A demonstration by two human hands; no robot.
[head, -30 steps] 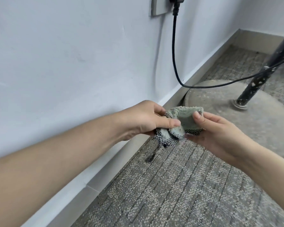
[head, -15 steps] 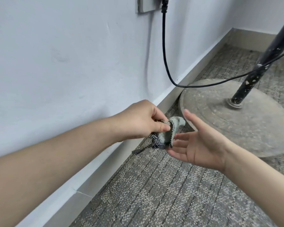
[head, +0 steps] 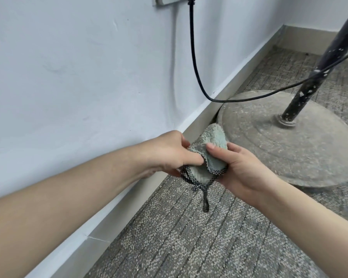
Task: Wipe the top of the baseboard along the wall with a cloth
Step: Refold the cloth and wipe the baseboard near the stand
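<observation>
- The right hand (head: 243, 169) was open; now it grips the cloth (head: 211, 149) again.
- The left hand (head: 169, 153) pinches its edge.
- The cloth looks ready, but is not yet on the baseboard (head: 107, 227).

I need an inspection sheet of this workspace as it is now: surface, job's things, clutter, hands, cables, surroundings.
Surface: grey carpet beside a pale wall.
Job's things: baseboard along the foot of the wall; green cloth bunched above the carpet, not touching the baseboard.
Clutter: dusty round stand base with a dark pole, close against the baseboard.
Hands: left hand pinches the cloth's edge; right hand holds the cloth from below, thumb on top.
Cables: black cable sags from the wall outlet across to the pole.
Surroundings: room corner behind the stand; nothing else seen.
</observation>
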